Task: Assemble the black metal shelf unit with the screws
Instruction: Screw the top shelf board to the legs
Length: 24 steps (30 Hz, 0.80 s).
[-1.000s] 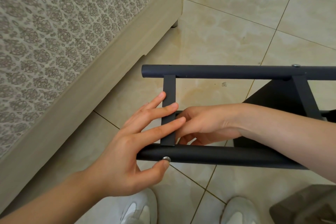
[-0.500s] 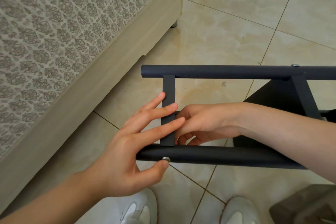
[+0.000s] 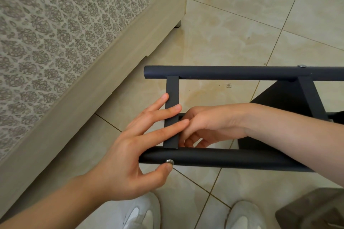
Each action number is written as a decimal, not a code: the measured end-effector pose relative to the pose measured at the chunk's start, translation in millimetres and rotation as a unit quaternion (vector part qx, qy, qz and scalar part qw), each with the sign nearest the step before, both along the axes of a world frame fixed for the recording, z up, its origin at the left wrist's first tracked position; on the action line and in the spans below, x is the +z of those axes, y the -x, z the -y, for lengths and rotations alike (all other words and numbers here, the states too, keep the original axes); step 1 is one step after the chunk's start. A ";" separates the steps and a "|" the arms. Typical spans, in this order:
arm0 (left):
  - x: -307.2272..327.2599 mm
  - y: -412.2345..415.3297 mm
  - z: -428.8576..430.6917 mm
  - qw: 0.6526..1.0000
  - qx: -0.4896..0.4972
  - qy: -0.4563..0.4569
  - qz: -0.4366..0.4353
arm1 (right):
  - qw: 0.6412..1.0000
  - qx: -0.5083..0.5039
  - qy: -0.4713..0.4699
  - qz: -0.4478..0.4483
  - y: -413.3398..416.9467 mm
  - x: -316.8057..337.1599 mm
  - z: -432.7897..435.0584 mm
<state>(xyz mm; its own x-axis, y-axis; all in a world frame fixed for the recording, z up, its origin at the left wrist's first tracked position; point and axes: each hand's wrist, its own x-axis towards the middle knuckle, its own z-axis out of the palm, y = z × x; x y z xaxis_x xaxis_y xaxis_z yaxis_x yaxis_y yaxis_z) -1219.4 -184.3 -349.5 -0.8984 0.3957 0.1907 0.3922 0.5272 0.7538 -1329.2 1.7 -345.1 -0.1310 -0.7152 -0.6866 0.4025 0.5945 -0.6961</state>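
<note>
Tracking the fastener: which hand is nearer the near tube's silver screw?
Left. The left hand touches the silver screw with its thumb; the right hand is behind the near tube.

Tiny change only. The right hand (image 3: 214, 124) lifts a hair, so its knuckles sit slightly farther from the near tube (image 3: 232, 158), just right of the ring fingertip (image 3: 186, 121) of the left hand (image 3: 130, 156). Its curled fingers (image 3: 202, 143) re-tuck behind the flat bar (image 3: 172, 89). Two of them now show separately under the palm, where a second ago they bunched close together above the tube. Whatever they pinch, if anything, is hidden.
</note>
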 end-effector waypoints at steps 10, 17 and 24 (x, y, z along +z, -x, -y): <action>-0.8 -0.6 0.4 1.000 0.002 -0.001 0.004 | 1.000 0.001 -0.006 -0.015 -1.1 1.3 0.8; -1.2 -0.8 0.9 1.000 0.001 -0.001 0.002 | 0.999 -0.007 -0.020 -0.043 -2.4 -2.0 2.5; -0.4 0.2 0.3 1.000 0.002 -0.003 0.004 | 1.000 -0.017 0.009 -0.001 2.6 2.3 0.3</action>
<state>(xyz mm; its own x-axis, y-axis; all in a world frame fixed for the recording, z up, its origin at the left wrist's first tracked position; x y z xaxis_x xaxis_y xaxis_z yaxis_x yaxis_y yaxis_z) -1219.6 -184.6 -349.9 -0.9016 0.3903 0.1867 0.3844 0.5245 0.7597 -1331.9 1.4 -342.8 -0.1565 -0.7229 -0.6730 0.4211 0.5675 -0.7075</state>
